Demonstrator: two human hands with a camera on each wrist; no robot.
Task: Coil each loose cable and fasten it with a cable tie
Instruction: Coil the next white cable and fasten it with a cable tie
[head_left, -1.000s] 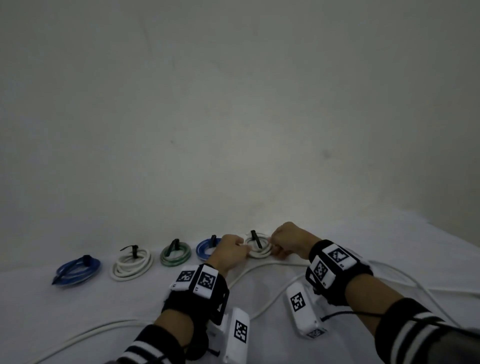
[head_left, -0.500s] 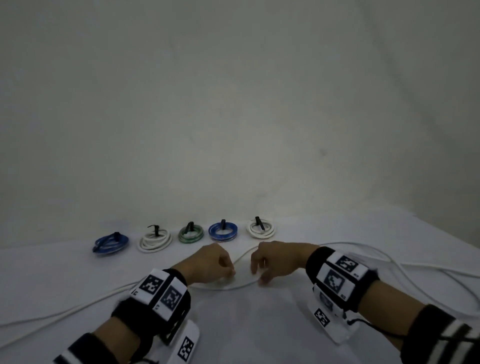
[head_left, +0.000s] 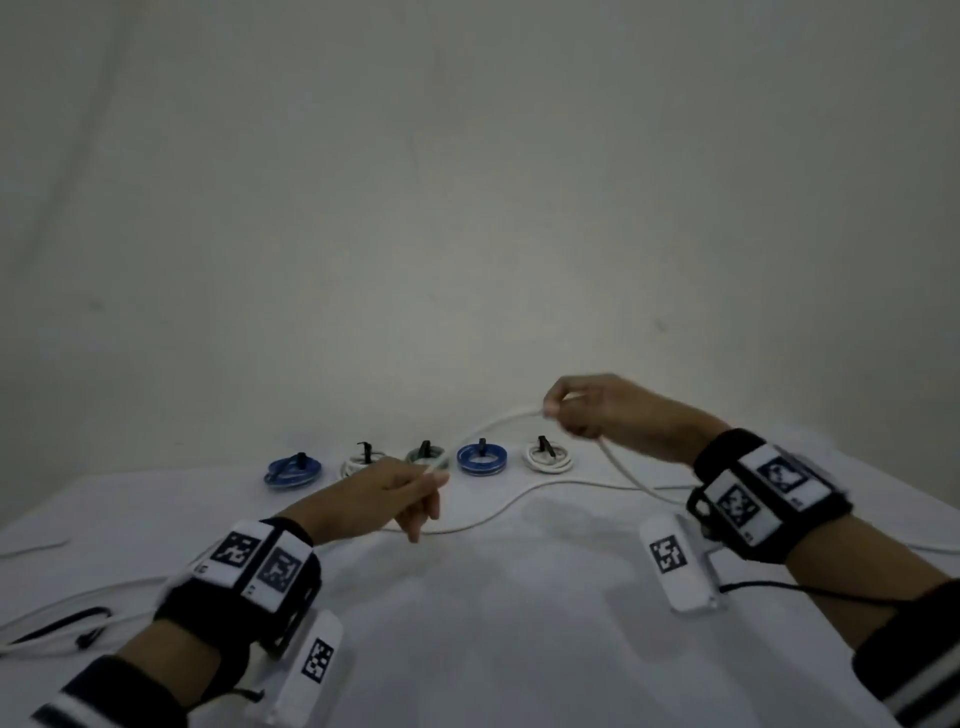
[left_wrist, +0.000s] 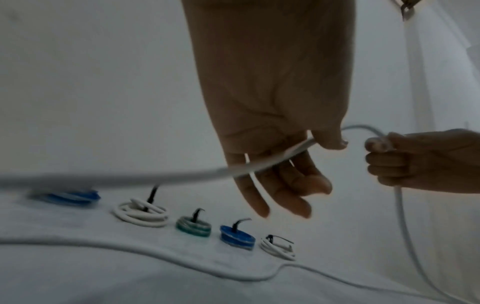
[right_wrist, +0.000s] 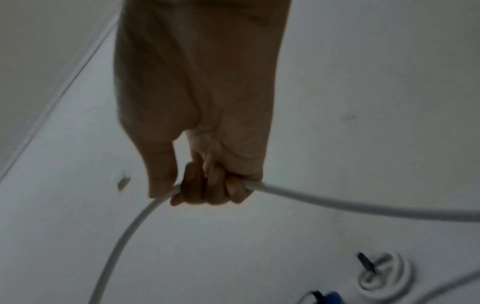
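Note:
A long loose white cable (head_left: 488, 428) arcs through the air between my two hands. My left hand (head_left: 434, 475) pinches it between thumb and fingers, low over the white table; in the left wrist view the cable (left_wrist: 233, 170) crosses under the thumb. Raised higher to the right, my right hand (head_left: 553, 410) grips the same cable in a fist, fingers (right_wrist: 207, 189) curled round it. From there it drops and trails over the table. Several tied coils lie in a row behind: blue (head_left: 292, 470), white (head_left: 363, 460), green (head_left: 428, 454), blue (head_left: 482, 460), white (head_left: 548, 460).
The white-covered table (head_left: 519, 649) ends at a plain wall just behind the coils. More of the white cable (head_left: 519, 506) snakes across the table below the hands. A thin black cable (head_left: 62, 623) lies near the front left edge.
Both hands left the rightmost white coil, came back and picked up the loose white cable. The right hand has since lifted it up and to the right, the left moving left.

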